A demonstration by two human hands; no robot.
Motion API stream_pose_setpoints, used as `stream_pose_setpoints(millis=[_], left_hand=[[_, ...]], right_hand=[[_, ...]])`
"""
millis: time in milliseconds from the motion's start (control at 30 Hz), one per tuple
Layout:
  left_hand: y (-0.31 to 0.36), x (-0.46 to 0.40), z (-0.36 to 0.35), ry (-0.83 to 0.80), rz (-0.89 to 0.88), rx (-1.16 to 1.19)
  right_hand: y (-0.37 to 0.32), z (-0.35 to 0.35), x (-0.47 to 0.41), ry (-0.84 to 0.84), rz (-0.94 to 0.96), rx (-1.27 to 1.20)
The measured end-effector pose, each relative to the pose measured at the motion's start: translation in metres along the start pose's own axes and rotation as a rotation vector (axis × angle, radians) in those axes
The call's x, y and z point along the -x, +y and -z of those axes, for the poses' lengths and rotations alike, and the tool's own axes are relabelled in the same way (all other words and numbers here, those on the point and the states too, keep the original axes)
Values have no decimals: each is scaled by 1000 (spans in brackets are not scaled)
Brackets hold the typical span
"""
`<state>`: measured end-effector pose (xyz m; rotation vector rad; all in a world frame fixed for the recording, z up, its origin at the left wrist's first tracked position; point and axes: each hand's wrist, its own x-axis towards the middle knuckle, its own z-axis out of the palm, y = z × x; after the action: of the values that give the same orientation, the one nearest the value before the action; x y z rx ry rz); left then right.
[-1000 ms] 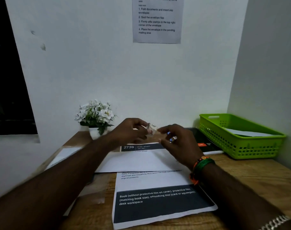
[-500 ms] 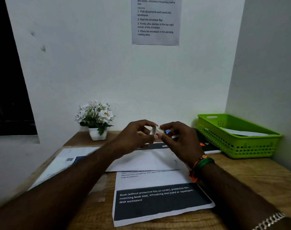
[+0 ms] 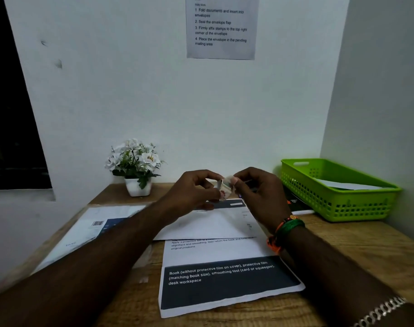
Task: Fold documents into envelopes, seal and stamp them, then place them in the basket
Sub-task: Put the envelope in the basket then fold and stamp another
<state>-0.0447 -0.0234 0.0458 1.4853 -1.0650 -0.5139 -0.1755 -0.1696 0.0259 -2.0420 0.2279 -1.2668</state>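
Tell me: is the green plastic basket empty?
Not empty. The green plastic basket at the desk's right holds at least one flat white envelope lying inside.

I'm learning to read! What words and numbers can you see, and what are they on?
Wall notice: "1 Fold documents and insert into envelopes", "2 Seal the envelope flap", "3 Firmly affix stamps to the top right corner of the envelope", "4 Place the envelope in the pending mailing area"; its top lines are too small.
Printed sheet: "Book (without protective film on cover), protective film (matching book size), smoothing tool (card or squeegee), desk workspace"
Barcode label: unreadable.
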Motion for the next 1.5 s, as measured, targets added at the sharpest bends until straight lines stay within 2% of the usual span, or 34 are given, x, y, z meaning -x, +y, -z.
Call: stream_pose_setpoints(millis=[133,200,333,433,600,800,933,1000,1133,1233,1367,1500], left_hand=[[1,-5,7,-23,34,-33],[0,-12,14,18,41,-118],[-9,-38,45,188,19,-762],[-21,-55,67,247,52,-950],[-38,-72,82,306,85,-999],[-53,-66,78,184,148,-1049],[-40,-52,58,233,-14,-1157],[-30,-40,38,160,-112,-1098],[-31,-9,3,-84,-12,-1060],[-36,4,-5,-87,0,-1085],[-31,11,-2,-69,-12,-1000],[-26,16,-4,-107,-28,-963]], right_hand=[[0,2,-5,102,-131,-191],[3,6,-9,165,-189,-241],[14,4,-10,133,-326,-313],[24,0,-8,70,-344,-279],[34,1,-5,-39,-338,-187],[30,0,-8,-25,-412,-303],[26,4,-6,-22,-340,-271],[24,6,-5,-20,-308,-262],[23,9,-4,-21,-279,-207],[20,10,-3,-32,-344,-259],[12,11,0,-31,-462,-340],[9,12,2,-110,-589,-389]])
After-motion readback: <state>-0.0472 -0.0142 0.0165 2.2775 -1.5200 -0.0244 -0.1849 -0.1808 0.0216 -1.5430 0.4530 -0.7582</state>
